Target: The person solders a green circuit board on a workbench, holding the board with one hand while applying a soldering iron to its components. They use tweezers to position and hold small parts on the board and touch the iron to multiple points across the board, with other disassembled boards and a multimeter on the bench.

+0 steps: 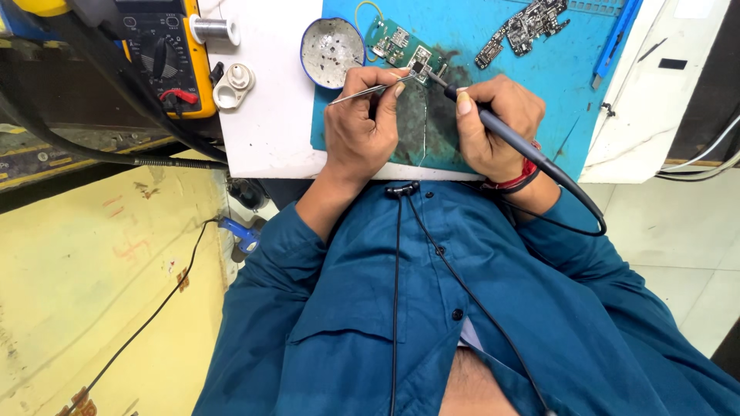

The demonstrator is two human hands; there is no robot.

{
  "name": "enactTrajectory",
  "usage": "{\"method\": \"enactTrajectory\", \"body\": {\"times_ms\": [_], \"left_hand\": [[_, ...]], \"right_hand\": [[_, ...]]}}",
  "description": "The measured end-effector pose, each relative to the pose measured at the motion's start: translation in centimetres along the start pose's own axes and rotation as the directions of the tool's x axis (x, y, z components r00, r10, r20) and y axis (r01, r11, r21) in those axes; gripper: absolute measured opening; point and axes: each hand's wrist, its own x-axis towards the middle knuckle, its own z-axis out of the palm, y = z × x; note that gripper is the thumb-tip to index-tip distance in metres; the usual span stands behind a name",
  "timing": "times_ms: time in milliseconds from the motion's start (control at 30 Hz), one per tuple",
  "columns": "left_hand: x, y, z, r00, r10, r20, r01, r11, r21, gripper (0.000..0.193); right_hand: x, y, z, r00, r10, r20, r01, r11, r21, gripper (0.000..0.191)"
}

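A small green circuit board lies on a blue work mat at the table's near edge. My left hand grips metal tweezers whose tips reach the board's near end. Pinched in my right hand is a black soldering iron; its tip touches the same spot on the board. The iron's black cord loops off to the right past my wrist.
A round blue tin sits left of the board. A second, darker circuit board lies further back on the mat. A yellow multimeter, a solder spool and a white cap occupy the left.
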Motion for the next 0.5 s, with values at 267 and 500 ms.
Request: {"method": "enactTrajectory", "body": {"times_ms": [267, 500], "left_hand": [[-0.13, 0.09, -0.12, 1.0, 0.015, 0.001, -0.015, 1.0, -0.004, 0.011], [0.08, -0.03, 0.08, 1.0, -0.015, 0.008, 0.015, 1.0, -0.008, 0.012]], "right_hand": [[-0.08, -0.15, 0.01, 1.0, 0.006, -0.008, -0.006, 1.0, -0.003, 0.016], [0.09, -0.04, -0.15, 1.0, 0.013, 0.0, -0.013, 1.0, -0.005, 0.015]]}}
